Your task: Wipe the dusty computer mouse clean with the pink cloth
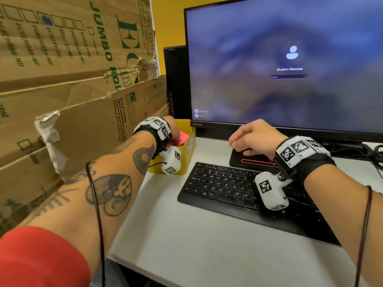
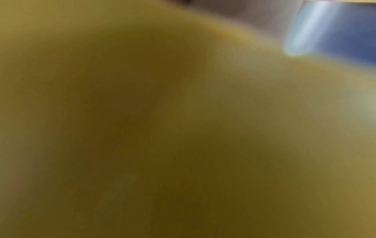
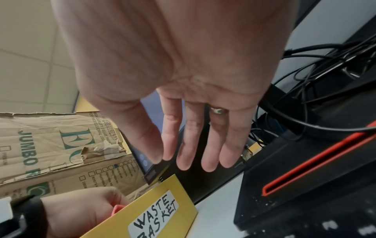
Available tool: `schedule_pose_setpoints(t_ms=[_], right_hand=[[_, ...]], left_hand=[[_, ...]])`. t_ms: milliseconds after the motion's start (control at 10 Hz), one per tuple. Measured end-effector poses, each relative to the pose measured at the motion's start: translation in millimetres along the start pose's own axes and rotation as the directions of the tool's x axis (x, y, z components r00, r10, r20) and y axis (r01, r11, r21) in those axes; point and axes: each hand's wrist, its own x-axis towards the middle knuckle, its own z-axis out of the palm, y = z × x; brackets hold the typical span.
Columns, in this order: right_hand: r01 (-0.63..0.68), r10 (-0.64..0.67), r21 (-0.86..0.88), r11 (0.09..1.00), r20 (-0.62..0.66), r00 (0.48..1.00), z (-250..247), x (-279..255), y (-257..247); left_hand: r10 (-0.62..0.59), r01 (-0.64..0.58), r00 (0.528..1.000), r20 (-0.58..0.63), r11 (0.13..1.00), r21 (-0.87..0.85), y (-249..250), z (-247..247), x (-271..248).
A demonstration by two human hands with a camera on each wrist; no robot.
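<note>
Left hand down in the yellow box, on the pink cloth.

The left hand [image 1: 173, 129] reaches into the yellow box [image 1: 187, 151] marked "WASTE BASKET", left of the monitor [image 1: 290, 65], fingers curled over the pink cloth [image 1: 183, 137] inside; a firm grasp can't be confirmed. The right hand [image 1: 255, 137] hovers right of the box, fingers released and empty. The mouse isn't visible.

- Bare desk [image 1: 207, 245] is left open at 6 o'clock.
- 12 o'clock is blocked by the monitor [image 1: 290, 65], 9 o'clock by cardboard boxes [image 1: 68, 79].
- 3 o'clock is cluttered by cables [image 3: 317, 67].
</note>
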Motion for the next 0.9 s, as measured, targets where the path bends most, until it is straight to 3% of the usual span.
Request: schedule_pose_setpoints(t_ms=[200, 300, 700, 800, 900], right_hand=[[-0.012, 0.013, -0.028, 1.000, 0.031, 0.999, -4, 1, 8], [-0.019, 0.020, -0.025, 1.000, 0.032, 0.999, -5, 1, 12], [-0.016, 0.017, -0.024, 1.000, 0.037, 0.999, -8, -9, 7], [0.025, -0.025, -0.020, 0.999, -0.036, 0.999, -12, -14, 6], [0.081, -0.101, -0.089, 0.993, -0.240, 0.966, -16, -14, 11]], left_hand=[[0.019, -0.021, 0.992, 0.125, 1.000, 0.018, -5, -3, 0], [0.047, -0.067, 0.986, 0.162, 0.990, 0.123, -8, -3, -10], [0.029, -0.088, 0.964, 0.265, 0.973, 0.213, -22, -13, -4], [0.042, -0.099, 0.957, 0.286, 0.977, 0.188, -19, -24, -8], [0.063, -0.081, 0.986, 0.151, 0.990, 0.112, -12, -34, -13]])
